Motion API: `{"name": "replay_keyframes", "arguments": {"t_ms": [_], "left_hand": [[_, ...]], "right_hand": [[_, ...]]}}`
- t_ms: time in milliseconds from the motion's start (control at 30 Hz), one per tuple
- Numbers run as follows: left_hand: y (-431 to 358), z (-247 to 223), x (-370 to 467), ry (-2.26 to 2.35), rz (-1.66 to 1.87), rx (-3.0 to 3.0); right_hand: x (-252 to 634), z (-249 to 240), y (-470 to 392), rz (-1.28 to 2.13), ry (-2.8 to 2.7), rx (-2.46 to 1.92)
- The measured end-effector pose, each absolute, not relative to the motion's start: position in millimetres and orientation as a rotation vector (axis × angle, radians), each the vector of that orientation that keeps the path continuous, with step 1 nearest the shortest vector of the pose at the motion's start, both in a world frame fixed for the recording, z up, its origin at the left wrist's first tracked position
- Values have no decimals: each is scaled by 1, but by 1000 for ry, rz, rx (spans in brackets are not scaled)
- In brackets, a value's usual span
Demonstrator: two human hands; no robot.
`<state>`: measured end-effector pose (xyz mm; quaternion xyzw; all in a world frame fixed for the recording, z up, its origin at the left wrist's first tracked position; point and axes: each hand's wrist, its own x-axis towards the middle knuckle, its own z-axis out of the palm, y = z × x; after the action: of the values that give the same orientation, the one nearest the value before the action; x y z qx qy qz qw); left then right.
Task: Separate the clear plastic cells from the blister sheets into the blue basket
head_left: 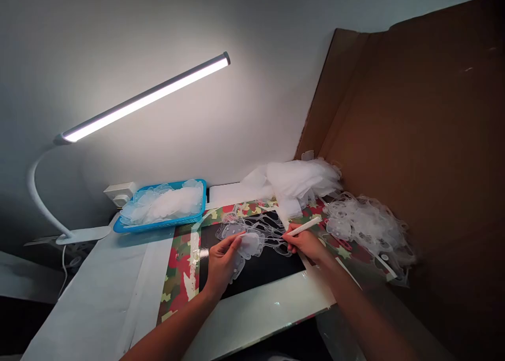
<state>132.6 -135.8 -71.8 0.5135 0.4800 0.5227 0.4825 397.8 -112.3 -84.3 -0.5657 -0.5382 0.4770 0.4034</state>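
Note:
My left hand is closed, thumb and index finger pinching a translucent, scalloped plastic piece. My right hand grips a slim white pen-like tool, whose back end points up to the right. Its working tip is too fine to make out among the plastic. Between the hands, a thin clear sheet with cut-out outlines lies over a black board. More scalloped pieces sit under and beside my left fingers.
A blue basket of translucent pieces stands at the back left. White sheets are piled behind the board, clear cut-out scraps at right. A cardboard wall rises on the right; a lit lamp hangs over the left.

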Motion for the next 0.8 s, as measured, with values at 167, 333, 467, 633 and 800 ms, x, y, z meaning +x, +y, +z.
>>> {"name": "replay_keyframes", "arguments": {"t_ms": [167,333,467,633,800], "left_hand": [[-122,-72,121,1276,1449,1160],[-115,-74,119,1178,1260,1077],[-121,-78,129,1014,994,1036],[-130,-77,140,931,891,979],[-131,-73,140,956,912,980]], "right_hand": [[396,-85,-112,1134,-1324,-1485],[395,-83,-109,1133,-1262,-1446],[394,-65,-124,1163,-1203,-1264],[377,-55,-145,1579,-1278,-1049],[357,-71,-148,1734,-1032,-938]]}}
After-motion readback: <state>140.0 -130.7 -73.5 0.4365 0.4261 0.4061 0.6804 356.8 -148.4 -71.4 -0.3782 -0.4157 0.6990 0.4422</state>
